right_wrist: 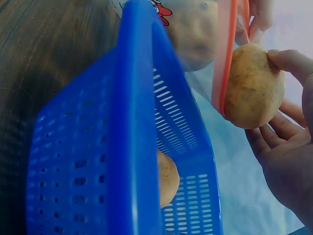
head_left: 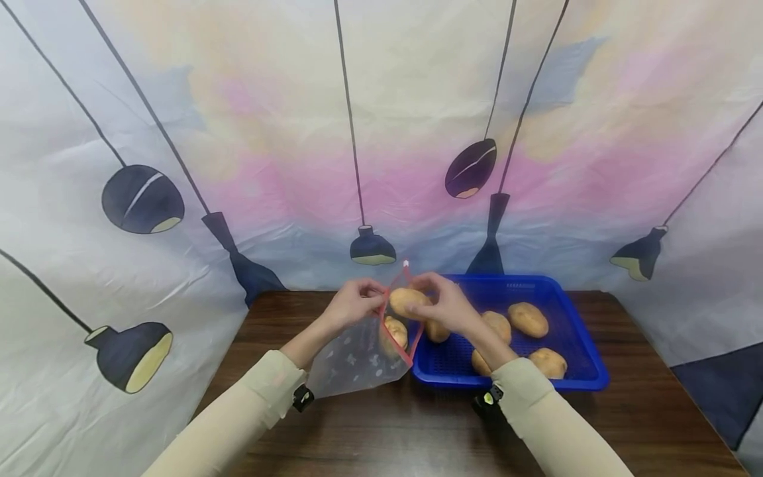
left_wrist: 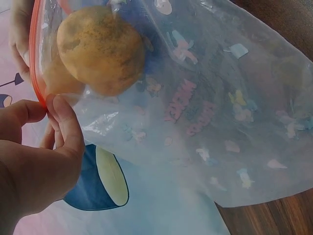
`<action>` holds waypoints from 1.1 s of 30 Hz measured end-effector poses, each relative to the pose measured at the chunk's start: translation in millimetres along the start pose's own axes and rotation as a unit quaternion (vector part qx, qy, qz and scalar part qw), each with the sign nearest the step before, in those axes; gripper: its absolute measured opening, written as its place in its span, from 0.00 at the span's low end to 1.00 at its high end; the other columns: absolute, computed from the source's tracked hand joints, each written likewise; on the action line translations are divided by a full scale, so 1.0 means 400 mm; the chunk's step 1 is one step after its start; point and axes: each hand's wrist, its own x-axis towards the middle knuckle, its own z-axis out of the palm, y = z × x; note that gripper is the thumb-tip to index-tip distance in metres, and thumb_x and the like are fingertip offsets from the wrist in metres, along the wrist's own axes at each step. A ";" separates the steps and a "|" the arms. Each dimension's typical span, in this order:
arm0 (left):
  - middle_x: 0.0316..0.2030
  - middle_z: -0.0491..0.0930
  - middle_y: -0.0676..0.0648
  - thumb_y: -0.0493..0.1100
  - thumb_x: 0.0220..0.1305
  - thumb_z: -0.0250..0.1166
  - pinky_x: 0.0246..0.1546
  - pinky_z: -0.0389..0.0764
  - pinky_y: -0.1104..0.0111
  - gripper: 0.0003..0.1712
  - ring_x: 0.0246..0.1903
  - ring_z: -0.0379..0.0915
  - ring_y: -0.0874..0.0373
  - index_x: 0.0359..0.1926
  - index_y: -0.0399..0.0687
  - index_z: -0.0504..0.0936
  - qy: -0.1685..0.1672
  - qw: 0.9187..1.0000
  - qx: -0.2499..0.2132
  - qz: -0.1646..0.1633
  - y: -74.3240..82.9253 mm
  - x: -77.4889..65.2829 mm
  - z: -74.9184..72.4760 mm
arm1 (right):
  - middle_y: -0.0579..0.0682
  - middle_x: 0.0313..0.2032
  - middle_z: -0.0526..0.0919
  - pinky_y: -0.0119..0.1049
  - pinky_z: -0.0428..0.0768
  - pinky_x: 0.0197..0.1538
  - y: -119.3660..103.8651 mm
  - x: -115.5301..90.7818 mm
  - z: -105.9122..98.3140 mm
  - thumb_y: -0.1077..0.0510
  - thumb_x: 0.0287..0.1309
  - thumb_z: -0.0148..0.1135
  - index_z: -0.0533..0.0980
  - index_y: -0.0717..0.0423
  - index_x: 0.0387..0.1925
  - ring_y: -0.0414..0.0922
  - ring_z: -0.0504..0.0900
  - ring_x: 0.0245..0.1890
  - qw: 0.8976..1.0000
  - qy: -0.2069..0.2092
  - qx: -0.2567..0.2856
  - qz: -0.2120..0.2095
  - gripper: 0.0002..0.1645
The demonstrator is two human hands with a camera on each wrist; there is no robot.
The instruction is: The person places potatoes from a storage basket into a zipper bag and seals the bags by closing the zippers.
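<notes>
My left hand pinches the red zip edge of a clear printed zip bag, its fingers and thumb meeting at the rim in the left wrist view. One potato shows inside the bag, just below the opening. Between the fingers and thumb of my right hand is another potato, held right at the bag's mouth. In the right wrist view this held potato overlaps the red rim, with the thumb on top and fingertips underneath.
A blue plastic basket stands to the right of the bag on a dark wooden table. Several potatoes lie in it, one towards the back. Behind the table hangs a cloth backdrop with painted lamps.
</notes>
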 end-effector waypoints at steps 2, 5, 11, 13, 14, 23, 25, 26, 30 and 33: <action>0.40 0.87 0.40 0.39 0.77 0.65 0.41 0.90 0.60 0.13 0.36 0.85 0.54 0.56 0.37 0.85 0.000 1.000 0.000 0.000 0.002 -0.001 -0.001 | 0.57 0.61 0.82 0.56 0.81 0.64 -0.001 0.001 0.003 0.50 0.62 0.78 0.77 0.60 0.65 0.58 0.82 0.60 1.000 0.002 -0.013 0.002 0.35; 0.41 0.87 0.40 0.37 0.77 0.65 0.45 0.90 0.54 0.14 0.36 0.86 0.53 0.57 0.35 0.84 -0.004 1.000 -0.006 0.001 0.006 -0.002 0.001 | 0.57 0.61 0.82 0.56 0.81 0.63 -0.003 -0.001 0.006 0.49 0.62 0.78 0.77 0.60 0.65 0.57 0.82 0.60 1.000 0.002 -0.030 0.008 0.35; 0.42 0.87 0.40 0.36 0.77 0.63 0.50 0.88 0.46 0.13 0.37 0.86 0.53 0.57 0.35 0.84 -0.006 1.000 -0.012 0.002 0.006 -0.004 0.003 | 0.57 0.59 0.83 0.56 0.82 0.62 -0.009 -0.004 0.017 0.49 0.61 0.78 0.78 0.59 0.62 0.58 0.82 0.59 0.999 0.005 -0.036 0.007 0.33; 0.41 0.87 0.41 0.36 0.76 0.64 0.49 0.88 0.45 0.13 0.36 0.86 0.53 0.57 0.36 0.84 -0.004 1.000 -0.011 -0.001 0.007 -0.007 0.003 | 0.56 0.58 0.83 0.56 0.82 0.61 -0.010 -0.003 0.022 0.49 0.61 0.78 0.78 0.59 0.61 0.57 0.82 0.59 0.999 0.002 -0.037 0.004 0.32; 0.41 0.87 0.41 0.36 0.76 0.64 0.49 0.88 0.45 0.13 0.36 0.86 0.53 0.56 0.36 0.84 -0.004 1.000 -0.011 -0.002 0.006 -0.007 0.003 | 0.55 0.57 0.84 0.56 0.82 0.61 -0.008 -0.003 0.025 0.49 0.61 0.78 0.78 0.58 0.61 0.56 0.83 0.58 0.999 0.001 -0.041 0.002 0.32; 0.41 0.88 0.41 0.36 0.76 0.64 0.49 0.88 0.46 0.12 0.36 0.86 0.53 0.56 0.36 0.84 -0.008 1.000 -0.017 -0.004 0.010 -0.009 0.004 | 0.53 0.55 0.85 0.54 0.83 0.59 0.004 0.002 0.040 0.47 0.61 0.79 0.80 0.57 0.59 0.54 0.84 0.58 0.998 0.012 -0.069 -0.002 0.31; 0.41 0.88 0.41 0.36 0.76 0.64 0.49 0.88 0.46 0.12 0.36 0.87 0.53 0.56 0.36 0.84 -0.009 1.000 -0.016 -0.004 0.010 -0.008 0.004 | 0.54 0.55 0.85 0.55 0.84 0.59 0.006 0.002 0.041 0.47 0.60 0.79 0.79 0.57 0.58 0.55 0.84 0.57 0.997 0.015 -0.070 -0.002 0.31; 0.41 0.88 0.41 0.36 0.76 0.64 0.49 0.88 0.46 0.13 0.36 0.87 0.53 0.56 0.35 0.84 -0.009 1.000 -0.015 -0.004 0.011 -0.009 0.004 | 0.54 0.55 0.85 0.55 0.84 0.59 0.005 0.002 0.041 0.47 0.60 0.79 0.79 0.58 0.58 0.55 0.84 0.56 0.997 0.015 -0.070 -0.003 0.31; 0.40 0.88 0.41 0.36 0.76 0.64 0.49 0.88 0.46 0.14 0.36 0.86 0.53 0.57 0.33 0.83 -0.008 1.000 -0.009 0.000 0.008 -0.009 0.000 | 0.55 0.54 0.85 0.56 0.84 0.58 0.007 -0.003 0.037 0.47 0.59 0.80 0.79 0.60 0.59 0.55 0.85 0.55 0.998 0.011 -0.063 0.001 0.33; 0.41 0.88 0.41 0.35 0.76 0.63 0.48 0.89 0.49 0.14 0.36 0.86 0.53 0.57 0.33 0.83 -0.005 1.000 -0.005 -0.002 0.004 -0.008 -0.003 | 0.53 0.54 0.85 0.56 0.84 0.59 0.012 -0.011 0.028 0.47 0.60 0.80 0.79 0.59 0.60 0.54 0.84 0.55 0.998 0.005 -0.057 0.001 0.33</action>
